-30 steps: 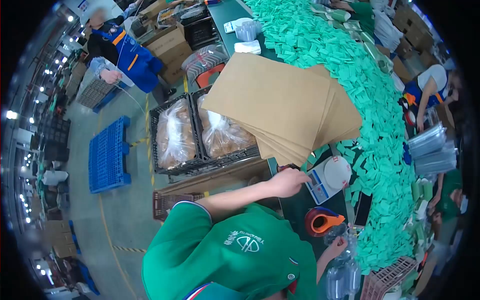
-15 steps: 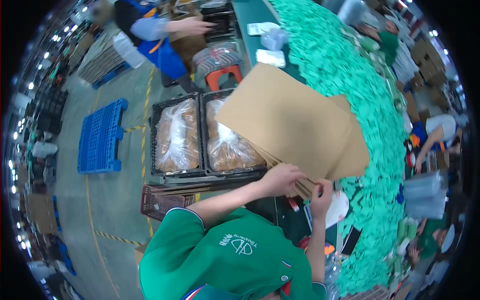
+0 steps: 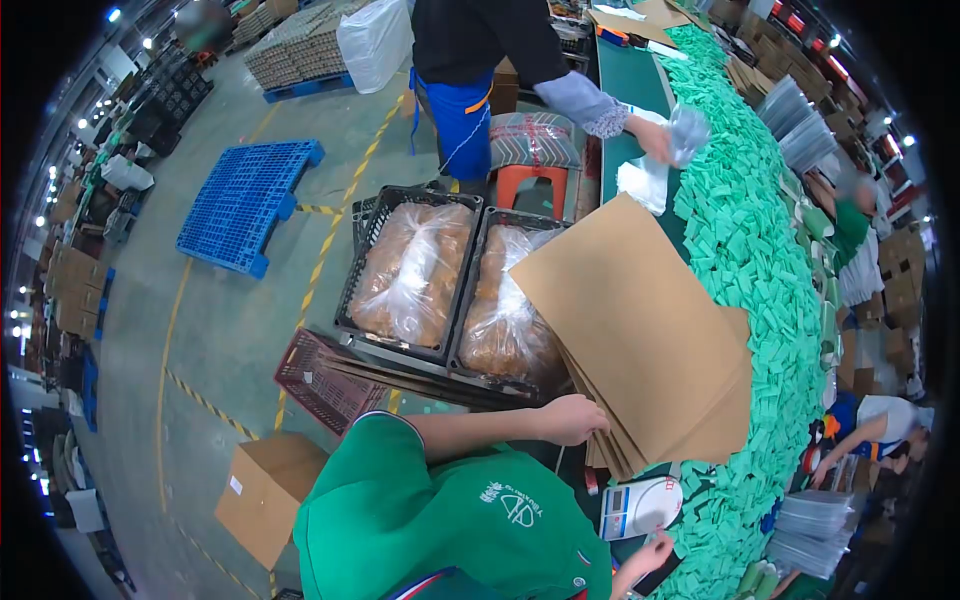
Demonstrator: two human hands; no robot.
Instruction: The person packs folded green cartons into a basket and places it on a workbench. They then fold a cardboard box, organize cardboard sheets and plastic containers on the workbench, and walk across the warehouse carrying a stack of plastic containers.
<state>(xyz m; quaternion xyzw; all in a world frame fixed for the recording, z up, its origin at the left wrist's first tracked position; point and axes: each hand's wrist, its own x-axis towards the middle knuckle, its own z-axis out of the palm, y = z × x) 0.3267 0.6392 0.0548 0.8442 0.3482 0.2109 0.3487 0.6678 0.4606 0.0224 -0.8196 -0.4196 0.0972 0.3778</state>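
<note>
A stack of flat brown cardboard sheets [image 3: 640, 340] lies fanned out over the green heap and the edge of a crate. My left hand [image 3: 575, 419] has its fingers closed on the stack's near left edge. Lower down, my right hand [image 3: 652, 552] is off the cardboard, its fingers loosely apart and apparently holding nothing. It is just below a white digital scale [image 3: 640, 508] with a round plate. A dark flat object [image 3: 655, 580] lies partly under that hand.
Two black crates [image 3: 410, 270] hold bagged brown goods. Small green pieces [image 3: 750, 250] cover the right side of the worktable. A person in a blue apron [image 3: 465, 125] stands ahead, one hand on a clear plastic bag [image 3: 688, 135]. A red stool, a maroon crate [image 3: 325, 380] and a blue pallet [image 3: 245, 200] are nearby.
My right hand has let go of the cardboard and moved down beside the scale. My left hand stays at the sheets' edge. The person ahead has reached over to the plastic bag.
</note>
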